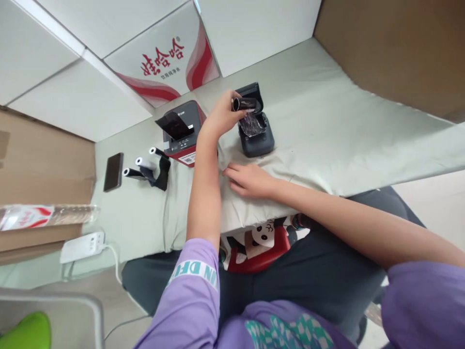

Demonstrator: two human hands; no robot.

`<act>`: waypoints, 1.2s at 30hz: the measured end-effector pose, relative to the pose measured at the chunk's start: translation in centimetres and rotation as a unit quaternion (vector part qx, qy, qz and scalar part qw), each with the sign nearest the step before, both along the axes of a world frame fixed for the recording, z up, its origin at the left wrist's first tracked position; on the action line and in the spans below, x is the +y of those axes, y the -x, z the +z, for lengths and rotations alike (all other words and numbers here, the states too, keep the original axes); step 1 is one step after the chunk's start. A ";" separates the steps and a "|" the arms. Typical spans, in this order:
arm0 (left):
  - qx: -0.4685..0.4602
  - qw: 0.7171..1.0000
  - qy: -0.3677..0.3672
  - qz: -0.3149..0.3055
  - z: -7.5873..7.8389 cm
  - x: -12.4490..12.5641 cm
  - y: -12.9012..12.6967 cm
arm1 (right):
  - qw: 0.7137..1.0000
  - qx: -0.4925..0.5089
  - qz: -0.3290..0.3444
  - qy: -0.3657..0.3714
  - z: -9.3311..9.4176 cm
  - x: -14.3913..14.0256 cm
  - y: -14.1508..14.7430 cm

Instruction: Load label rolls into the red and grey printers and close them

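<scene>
Head view: left hand holds one roll; two printers, three spare rolls.

A short-sleeved purple shirt is worn, and both arms are left bare from the sleeves down to the fingers. White letters on a teal band are printed on the left sleeve. A teal and white checked pattern is seen on the chest. Dark trousers are worn.

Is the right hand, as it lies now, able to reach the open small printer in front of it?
Probably yes. The right hand lies flat on the cloth, just before the small printer, with nothing between them. The left hand holds a dark roll above the printer's open top.
</scene>
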State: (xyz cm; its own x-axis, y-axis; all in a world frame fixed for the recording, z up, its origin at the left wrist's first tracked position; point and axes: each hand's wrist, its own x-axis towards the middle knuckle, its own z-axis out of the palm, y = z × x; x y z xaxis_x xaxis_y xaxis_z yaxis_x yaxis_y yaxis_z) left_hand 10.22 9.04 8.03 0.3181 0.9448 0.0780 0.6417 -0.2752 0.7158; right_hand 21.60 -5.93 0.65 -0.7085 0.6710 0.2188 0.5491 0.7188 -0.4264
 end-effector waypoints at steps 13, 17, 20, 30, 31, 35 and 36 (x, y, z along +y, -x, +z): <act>0.031 0.998 -0.010 -0.047 -1.3 0.2 -0.4 | 0.999 -0.015 -0.001 -0.029 -0.3 -0.1 0.0; 0.034 0.998 -0.013 -0.049 -1.2 0.3 -0.4 | 0.999 -0.022 0.000 -0.030 -0.3 -0.1 0.0; 0.057 0.997 -0.018 -0.052 -0.6 0.1 -0.4 | 0.999 -0.023 0.001 -0.034 -0.3 -0.1 0.0; 0.098 0.991 -0.025 -0.088 -1.0 -0.2 -1.4 | 0.999 -0.018 -0.003 -0.042 -0.6 0.0 -0.1; 0.099 0.991 -0.026 -0.089 -1.1 -0.1 -1.3 | 0.999 -0.018 -0.004 -0.043 -0.6 -0.1 -0.1; 0.091 0.991 -0.035 -0.094 -1.1 0.1 -1.0 | 0.999 -0.020 -0.005 -0.042 -0.7 -0.1 -0.1; 0.088 0.991 -0.037 -0.093 -1.1 0.1 -0.9 | 0.999 -0.020 -0.005 -0.042 -0.7 -0.1 -0.1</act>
